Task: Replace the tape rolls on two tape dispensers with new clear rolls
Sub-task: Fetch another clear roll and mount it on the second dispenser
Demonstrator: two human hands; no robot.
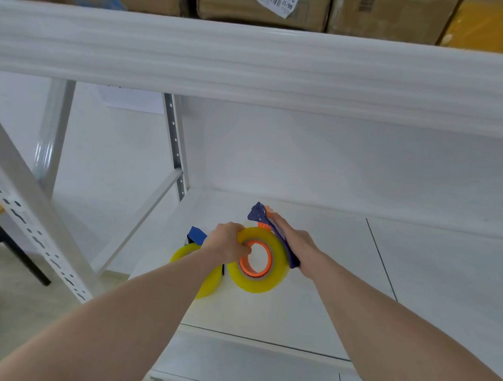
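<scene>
Tape work goes on low over a white shelf (312, 292), under the pale beam of the rack. The left hand (228, 243) is closed on a yellowish clear roll (259, 286), with the thumb hooked into the orange hub (256, 260) and the fingers curled over the roll's upper rim. That grip probably serves to seat the roll squarely on the hub, or to turn it, though which of the two cannot be told from this view. The right hand (295, 243) lies flat and mostly extended along the side of the purple dispenser (274, 232), pressing its frame from the right; the fingertips point toward the purple nose at the far end. It looks like a bracing hold, so the frame does not slide while the other hand works the roll. The dispenser rests on edge on the shelf, with the roll facing the camera.

Just to the left, partly hidden behind the left forearm, a second yellowish roll (210, 285) stands on the shelf with a blue dispenser part (196, 234) showing above it. Whether that one is already fully fitted cannot be seen. Cardboard boxes (265, 5) sit on the level above.
</scene>
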